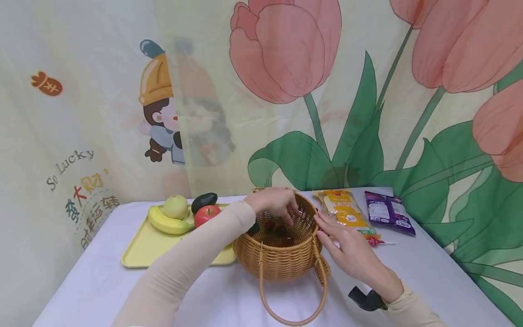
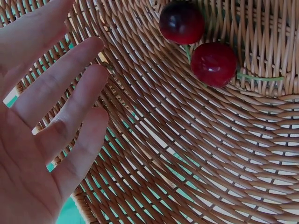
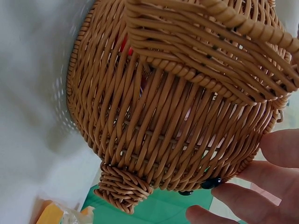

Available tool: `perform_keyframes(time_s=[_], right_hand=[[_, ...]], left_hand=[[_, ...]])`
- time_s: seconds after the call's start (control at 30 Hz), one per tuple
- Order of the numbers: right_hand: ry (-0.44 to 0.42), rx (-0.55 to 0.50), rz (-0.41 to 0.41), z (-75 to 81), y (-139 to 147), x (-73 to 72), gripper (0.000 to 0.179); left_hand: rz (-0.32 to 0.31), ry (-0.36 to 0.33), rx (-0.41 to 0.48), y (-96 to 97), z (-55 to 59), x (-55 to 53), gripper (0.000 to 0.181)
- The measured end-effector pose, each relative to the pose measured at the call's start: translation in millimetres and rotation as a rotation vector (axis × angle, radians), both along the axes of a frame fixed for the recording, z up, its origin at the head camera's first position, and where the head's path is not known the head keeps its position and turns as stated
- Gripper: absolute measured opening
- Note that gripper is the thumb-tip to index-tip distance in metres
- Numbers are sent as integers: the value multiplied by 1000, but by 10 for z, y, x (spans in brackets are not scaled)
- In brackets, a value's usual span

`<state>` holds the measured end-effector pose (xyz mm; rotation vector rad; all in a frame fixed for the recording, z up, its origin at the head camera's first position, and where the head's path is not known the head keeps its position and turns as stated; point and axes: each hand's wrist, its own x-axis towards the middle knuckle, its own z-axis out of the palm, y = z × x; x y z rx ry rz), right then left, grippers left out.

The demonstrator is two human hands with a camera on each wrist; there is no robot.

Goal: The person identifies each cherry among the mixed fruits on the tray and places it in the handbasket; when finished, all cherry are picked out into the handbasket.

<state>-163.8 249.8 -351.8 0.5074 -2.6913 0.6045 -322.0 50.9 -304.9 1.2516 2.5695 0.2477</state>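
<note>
A round wicker basket (image 1: pixel 282 265) stands on the table with its looped handle (image 1: pixel 294 321) folded down toward the front. My left hand (image 1: pixel 279 204) reaches over the rim into the basket, fingers slightly bent and spread. Nothing is between those fingers (image 2: pixel 74 100) in the left wrist view. Deeper inside lie dark red cherries with green stems, among them a bright cherry (image 2: pixel 214 64) and a darker cherry (image 2: pixel 181 22), both apart from the hand. My right hand (image 1: pixel 347 247) rests against the basket's right side, fingertips right at the rim.
To the left, a yellow tray (image 1: pixel 140 254) holds a banana (image 1: pixel 169 221), a pale round fruit (image 1: pixel 175 207), a red apple (image 1: pixel 207 215) and a dark avocado (image 1: pixel 204 201). Behind the right hand lie a yellow snack bag (image 1: pixel 341 206), a purple packet (image 1: pixel 388 211) and a red lollipop (image 1: pixel 375 241).
</note>
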Motion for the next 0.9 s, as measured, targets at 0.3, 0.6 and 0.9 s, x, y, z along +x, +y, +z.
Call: perform_keyframes(time_s=[0.3, 0.6, 0.9], right_hand=[[-6, 8, 6, 6, -12, -10, 46], [4, 10, 17, 45, -3, -57, 48], [20, 21, 29, 32, -6, -76, 48]], left_hand=[[-3, 16, 8, -3, 27, 7, 31], [-22, 26, 61, -49, 359, 40, 31], [34, 144, 323, -629, 509, 160, 29]])
